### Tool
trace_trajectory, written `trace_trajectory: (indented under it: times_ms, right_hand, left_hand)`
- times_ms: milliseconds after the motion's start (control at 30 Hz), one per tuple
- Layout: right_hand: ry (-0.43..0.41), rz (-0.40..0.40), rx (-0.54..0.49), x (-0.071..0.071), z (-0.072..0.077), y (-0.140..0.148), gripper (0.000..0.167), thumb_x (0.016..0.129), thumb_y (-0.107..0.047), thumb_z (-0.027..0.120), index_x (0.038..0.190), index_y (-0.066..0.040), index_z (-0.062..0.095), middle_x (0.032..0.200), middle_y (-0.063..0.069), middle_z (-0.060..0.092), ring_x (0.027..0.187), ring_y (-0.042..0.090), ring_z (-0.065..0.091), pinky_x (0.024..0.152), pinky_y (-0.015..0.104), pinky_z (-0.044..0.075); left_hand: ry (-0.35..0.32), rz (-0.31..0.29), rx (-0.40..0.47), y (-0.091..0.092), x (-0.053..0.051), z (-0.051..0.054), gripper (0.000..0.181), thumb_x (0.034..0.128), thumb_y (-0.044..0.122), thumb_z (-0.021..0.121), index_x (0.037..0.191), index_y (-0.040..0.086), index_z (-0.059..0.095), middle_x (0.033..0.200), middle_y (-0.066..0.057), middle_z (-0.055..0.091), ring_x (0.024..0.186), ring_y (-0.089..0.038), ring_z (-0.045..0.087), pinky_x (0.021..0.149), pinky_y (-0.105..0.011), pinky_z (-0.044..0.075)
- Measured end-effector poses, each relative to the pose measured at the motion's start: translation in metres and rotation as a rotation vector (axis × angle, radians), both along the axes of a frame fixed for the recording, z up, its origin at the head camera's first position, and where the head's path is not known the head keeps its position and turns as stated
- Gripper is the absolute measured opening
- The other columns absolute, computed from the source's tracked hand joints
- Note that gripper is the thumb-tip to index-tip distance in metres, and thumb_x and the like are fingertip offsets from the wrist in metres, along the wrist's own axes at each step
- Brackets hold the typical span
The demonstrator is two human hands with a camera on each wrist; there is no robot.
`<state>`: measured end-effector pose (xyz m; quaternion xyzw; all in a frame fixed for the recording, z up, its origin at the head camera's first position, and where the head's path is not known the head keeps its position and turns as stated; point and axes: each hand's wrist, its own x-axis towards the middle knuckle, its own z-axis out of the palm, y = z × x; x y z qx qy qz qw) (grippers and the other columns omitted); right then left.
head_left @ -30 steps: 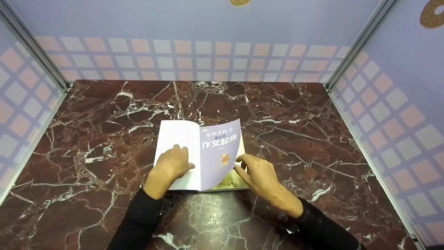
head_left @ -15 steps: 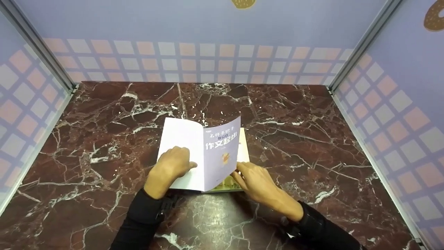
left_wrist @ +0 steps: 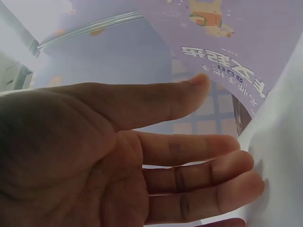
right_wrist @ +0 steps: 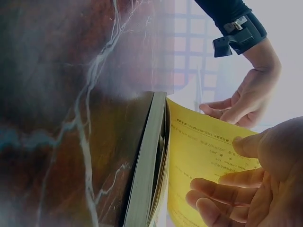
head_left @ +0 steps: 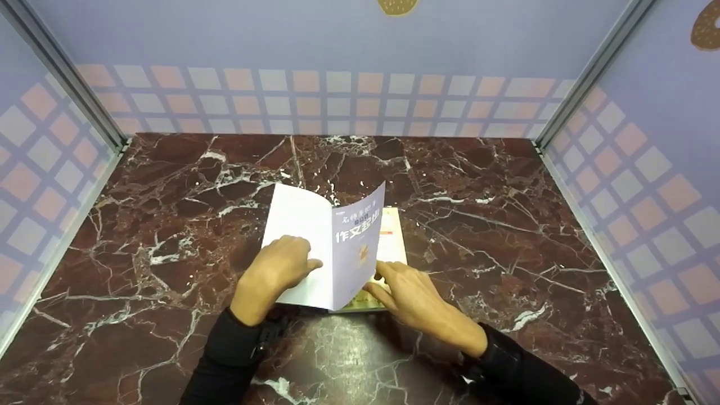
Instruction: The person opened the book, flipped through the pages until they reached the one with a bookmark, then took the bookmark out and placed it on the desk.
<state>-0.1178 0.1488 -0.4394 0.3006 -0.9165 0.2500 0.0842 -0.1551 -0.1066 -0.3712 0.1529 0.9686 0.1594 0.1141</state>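
An open book lies on the marble table, its white left page raised a little and a lilac page with white characters standing curved. My left hand rests on the white page; in the left wrist view the fingers of the left hand are fairly straight, tips against the white paper. At the lilac page's lower right edge, my right hand pinches the paper. From the right wrist view, the right hand's thumb touches a yellow printed page beside the thick page block.
Small white scraps are scattered on the dark red marble table behind the book. Lilac panels with a checked band stand around the back and both sides.
The lilac page has swung to the left with my right hand, uncovering more of the yellowish page under it. The white left page has lifted slightly, my left hand still on it.
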Motion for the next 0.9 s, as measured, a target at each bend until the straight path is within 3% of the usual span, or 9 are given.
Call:
trace_trajectory:
  times_ms: [100,367,600,900]
  right_hand:
    - [-0.017,0.007,-0.019,0.000,0.001,-0.002,0.042,0.104,-0.039,0.060,0.136,-0.012,0.064,0.103,0.009,0.074,0.084,0.019,0.067,0.066,0.037,0.058]
    - [0.000,0.032,-0.015,0.000,0.003,-0.010,0.050,0.104,-0.039,0.061,0.141,-0.007,0.058,0.113,0.013,0.073,0.094,0.027,0.070,0.074,0.043,0.060]
    - [-0.013,0.041,0.002,0.003,0.004,-0.015,0.053,0.103,-0.039,0.062,0.144,-0.005,0.055,0.116,0.016,0.073,0.101,0.031,0.071,0.079,0.047,0.061]
    - [0.002,0.057,-0.001,0.004,0.004,-0.020,0.053,0.103,-0.039,0.062,0.143,-0.005,0.054,0.106,0.018,0.074,0.090,0.027,0.072,0.070,0.047,0.059]
  left_hand:
    - [0.021,-0.008,0.022,0.001,0.002,0.001,0.030,0.0969,0.024,0.072,0.078,0.002,0.063,0.084,-0.018,0.068,0.077,-0.035,0.065,0.075,-0.053,0.055]
    - [0.039,-0.004,0.065,0.003,0.006,0.006,0.034,0.0999,0.027,0.067,0.113,-0.005,0.071,0.113,-0.024,0.071,0.105,-0.043,0.067,0.092,-0.055,0.054]
    - [0.139,-0.020,0.082,0.004,0.012,0.010,0.035,0.1038,0.027,0.062,0.116,-0.005,0.070,0.111,-0.023,0.070,0.104,-0.042,0.067,0.089,-0.057,0.055]
    - [0.260,-0.043,0.128,0.008,0.016,0.012,0.032,0.1039,0.026,0.062,0.118,-0.002,0.071,0.109,-0.019,0.070,0.100,-0.040,0.069,0.085,-0.056,0.057]
